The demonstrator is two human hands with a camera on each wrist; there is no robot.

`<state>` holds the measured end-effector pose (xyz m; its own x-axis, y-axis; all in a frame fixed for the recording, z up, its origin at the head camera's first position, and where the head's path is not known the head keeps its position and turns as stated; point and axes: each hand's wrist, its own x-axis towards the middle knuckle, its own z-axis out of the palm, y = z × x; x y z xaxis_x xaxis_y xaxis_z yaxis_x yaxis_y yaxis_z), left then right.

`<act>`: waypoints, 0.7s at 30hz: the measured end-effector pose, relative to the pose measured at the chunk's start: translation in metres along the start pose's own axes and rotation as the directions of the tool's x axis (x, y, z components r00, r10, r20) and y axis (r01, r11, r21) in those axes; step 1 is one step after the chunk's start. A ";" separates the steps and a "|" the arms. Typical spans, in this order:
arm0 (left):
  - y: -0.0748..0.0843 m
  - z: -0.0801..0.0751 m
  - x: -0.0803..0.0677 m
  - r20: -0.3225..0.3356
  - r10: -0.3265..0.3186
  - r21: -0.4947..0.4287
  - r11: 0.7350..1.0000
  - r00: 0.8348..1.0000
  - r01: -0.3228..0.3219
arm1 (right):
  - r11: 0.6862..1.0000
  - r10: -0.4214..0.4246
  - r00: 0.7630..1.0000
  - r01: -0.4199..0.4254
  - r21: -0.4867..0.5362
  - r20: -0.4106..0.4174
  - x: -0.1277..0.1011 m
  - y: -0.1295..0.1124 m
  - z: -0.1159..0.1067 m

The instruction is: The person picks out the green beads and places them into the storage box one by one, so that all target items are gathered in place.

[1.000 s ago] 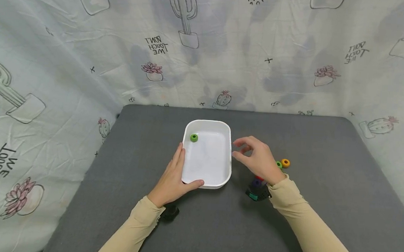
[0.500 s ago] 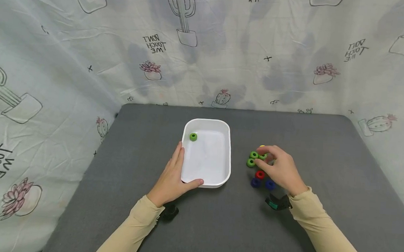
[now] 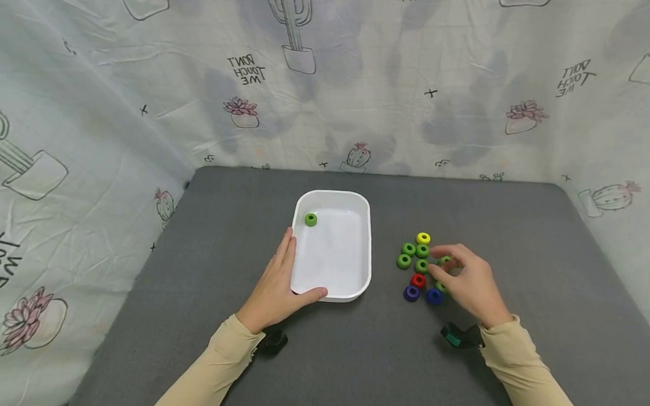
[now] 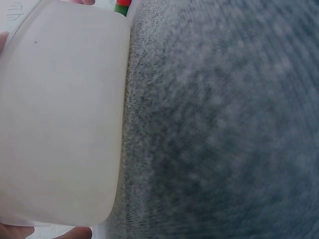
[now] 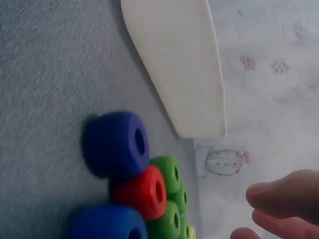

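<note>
A white tray (image 3: 368, 255) (image 4: 60, 114) (image 5: 184, 64) sits mid-table with one green ring (image 3: 310, 219) in its far left corner. My left hand (image 3: 289, 274) grips the tray's near left corner, fingers along the side and thumb on the front rim. To the tray's right lies a cluster of rings: yellow (image 3: 423, 238), several green (image 3: 408, 249) (image 5: 167, 174), a red one (image 3: 418, 281) (image 5: 139, 191) and two blue (image 3: 411, 293) (image 5: 117, 144). My right hand (image 3: 448, 269) hovers over the cluster's right side, fingers (image 5: 281, 194) loosely curled, nothing visibly between them.
The grey mat (image 3: 234, 222) (image 4: 224, 124) covers the table, and a cactus-print cloth (image 3: 333, 73) hangs behind and along both sides. Small black wrist cameras sit under both sleeves (image 3: 272, 342) (image 3: 459, 337).
My right hand moved from the tray's right rim rightward and toward me to the rings, uncovering most of the cluster. The left hand and tray stayed put.
</note>
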<state>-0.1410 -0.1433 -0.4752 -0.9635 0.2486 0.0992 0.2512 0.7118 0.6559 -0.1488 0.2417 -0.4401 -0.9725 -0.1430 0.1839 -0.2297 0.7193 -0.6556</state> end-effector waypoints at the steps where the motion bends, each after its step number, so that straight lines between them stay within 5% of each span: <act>1: 0.000 0.000 0.000 0.000 0.000 0.000 1.000 1.000 0.000 | 1.000 0.002 1.000 -0.002 -0.001 -0.002 -0.001 0.002 0.000; 21: -0.001 0.001 0.000 0.007 -0.003 -0.012 1.000 1.000 0.003 | 0.995 -0.029 0.998 0.023 -0.101 -0.054 -0.007 0.026 0.005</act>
<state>-0.1413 -0.1434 -0.4765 -0.9636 0.2509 0.0922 0.2471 0.7049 0.6649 -0.1480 0.2584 -0.4621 -0.9620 -0.1269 0.2419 -0.2473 0.7806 -0.5741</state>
